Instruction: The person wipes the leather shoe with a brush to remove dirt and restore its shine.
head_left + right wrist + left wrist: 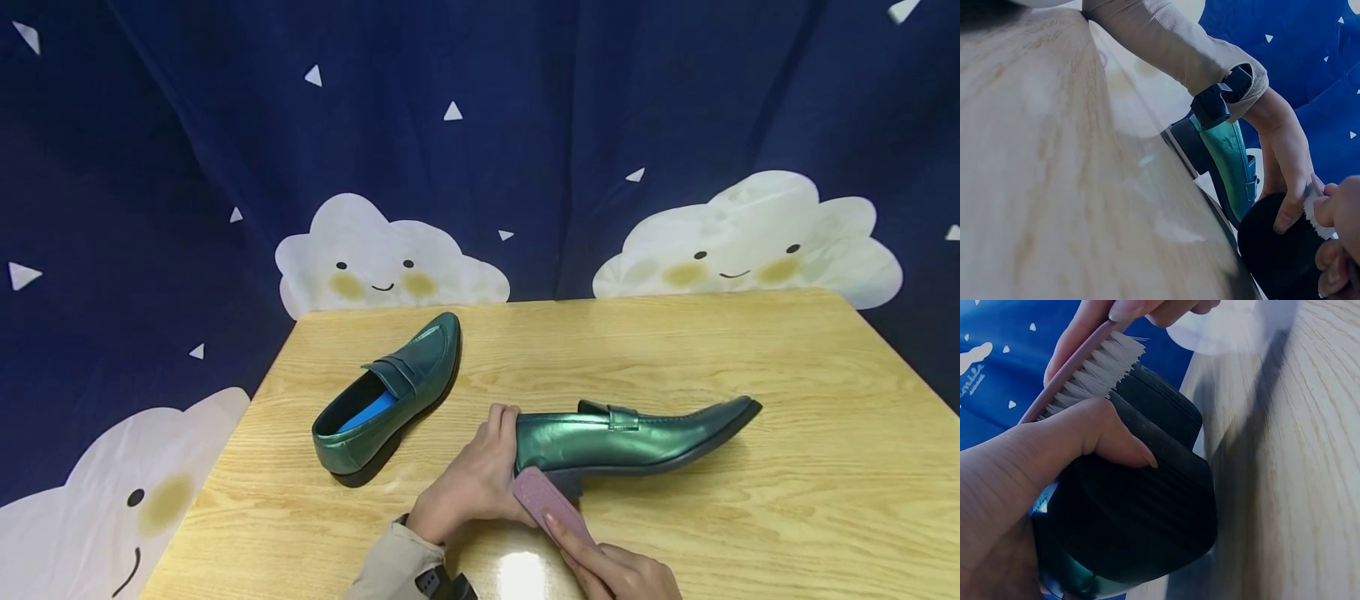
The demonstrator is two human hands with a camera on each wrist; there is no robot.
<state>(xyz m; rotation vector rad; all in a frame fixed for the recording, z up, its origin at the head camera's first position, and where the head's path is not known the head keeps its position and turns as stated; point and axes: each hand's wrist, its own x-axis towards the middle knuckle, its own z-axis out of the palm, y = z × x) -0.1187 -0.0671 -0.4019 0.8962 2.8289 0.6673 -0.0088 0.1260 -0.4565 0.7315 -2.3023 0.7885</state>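
Observation:
My left hand (480, 479) grips the heel end of a shiny green loafer (600, 442), its toe pointing right. In the left wrist view the thumb presses on the black heel (1141, 506), and the sole faces that camera. Between the fingers and thumb of my right hand (618, 571) is a pink brush (551, 504) with white bristles (1100, 369). The bristles meet the shoe's sole edge beside the left thumb. A matching green loafer (427, 362) with a blue insole stands upright to the left, touched by neither hand.
Both shoes are on a light wood table (750, 350). Behind it hangs a dark blue curtain (540, 150) printed with white clouds and triangles. A black camera (1216, 103) is strapped at the left wrist, over a beige sleeve (397, 567).

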